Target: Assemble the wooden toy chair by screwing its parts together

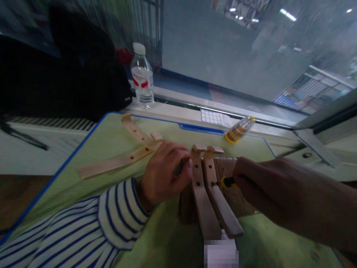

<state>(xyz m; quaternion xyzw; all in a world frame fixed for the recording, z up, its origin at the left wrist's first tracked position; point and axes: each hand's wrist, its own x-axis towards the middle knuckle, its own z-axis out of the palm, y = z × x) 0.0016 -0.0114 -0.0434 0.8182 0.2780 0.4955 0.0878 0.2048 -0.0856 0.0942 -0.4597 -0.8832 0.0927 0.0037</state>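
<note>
Two long wooden pieces (208,193) with hooked tops stand side by side on edge on a green mat (97,145), against a brown ridged block (237,193). My left hand (166,173), in a striped sleeve, is closed and pinches the left piece near its top. My right hand (252,182) is closed round a screwdriver with a yellow and black handle (226,182). Its tip touches a hole in the side of the right piece.
Two more wooden pieces (122,156) lie crossed on the mat at the back left. A water bottle (142,76) stands on the window ledge, and a small yellow-capped bottle (239,129) lies by the mat's far edge. A black bag (64,74) sits at the left.
</note>
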